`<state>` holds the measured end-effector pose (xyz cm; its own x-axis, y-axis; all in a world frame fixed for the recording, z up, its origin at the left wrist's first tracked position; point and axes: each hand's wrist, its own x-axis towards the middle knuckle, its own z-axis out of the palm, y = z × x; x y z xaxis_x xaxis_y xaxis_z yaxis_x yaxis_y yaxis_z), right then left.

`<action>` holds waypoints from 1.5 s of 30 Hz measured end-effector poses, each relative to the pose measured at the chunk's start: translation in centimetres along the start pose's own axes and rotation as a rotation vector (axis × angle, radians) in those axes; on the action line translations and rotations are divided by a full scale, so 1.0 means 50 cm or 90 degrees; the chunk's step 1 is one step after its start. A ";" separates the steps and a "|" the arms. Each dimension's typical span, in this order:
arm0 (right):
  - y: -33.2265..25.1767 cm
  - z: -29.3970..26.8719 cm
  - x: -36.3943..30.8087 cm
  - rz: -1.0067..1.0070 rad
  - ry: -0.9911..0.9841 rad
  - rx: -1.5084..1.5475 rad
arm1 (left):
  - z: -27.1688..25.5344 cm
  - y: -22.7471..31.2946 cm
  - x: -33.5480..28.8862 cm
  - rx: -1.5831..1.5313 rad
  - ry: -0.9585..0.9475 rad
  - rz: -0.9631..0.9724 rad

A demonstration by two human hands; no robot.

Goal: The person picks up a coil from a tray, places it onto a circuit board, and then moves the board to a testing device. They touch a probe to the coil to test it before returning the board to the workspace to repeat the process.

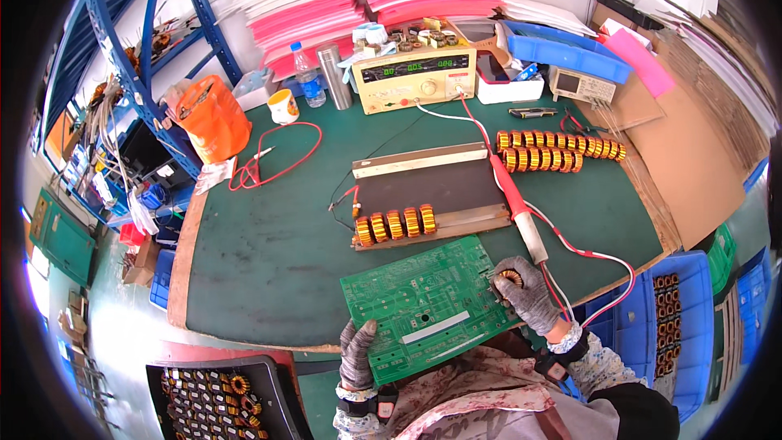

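My left hand (pixel 357 356), in a grey glove, grips the lower left corner of a large green circuit board (pixel 419 305), its thumb on top. The board lies tilted over the table's near edge and my lap, with a pale strip across it. My right hand (pixel 525 293), also gloved, has its fingers closed round a copper-wound toroidal coil (pixel 511 278) at the board's right edge. Just beyond the board is a dark flat fixture (pixel 432 187) with metal rails; several toroidal coils (pixel 396 224) stand in a row along its near rail.
A red and white probe (pixel 513 195) with cables lies right of the fixture. Rows of coils (pixel 562 151) stand further right. A power supply (pixel 417 81), bottle (pixel 308 77) and cup (pixel 283 106) line the back. A black tray (pixel 281 395) and blue bin (pixel 692 318) hold more coils.
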<state>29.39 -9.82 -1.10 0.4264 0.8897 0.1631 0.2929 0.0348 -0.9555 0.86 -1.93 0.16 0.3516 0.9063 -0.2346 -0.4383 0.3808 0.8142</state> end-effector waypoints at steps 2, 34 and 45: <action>-0.028 0.008 -0.001 0.080 -0.011 0.017 | -0.001 0.002 0.000 0.006 -0.005 0.001; 0.194 -0.420 0.353 0.014 0.405 -0.609 | -0.024 -0.021 -0.017 0.126 0.119 -0.006; 0.090 -0.310 0.302 -0.158 0.382 -0.825 | -0.007 -0.006 0.001 0.060 -0.015 0.045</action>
<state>50.40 -3.27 0.85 0.4430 0.5892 0.6758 0.8261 -0.5611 -0.0523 0.71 -1.93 -0.30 0.3423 0.9253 -0.1635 -0.3834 0.2964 0.8747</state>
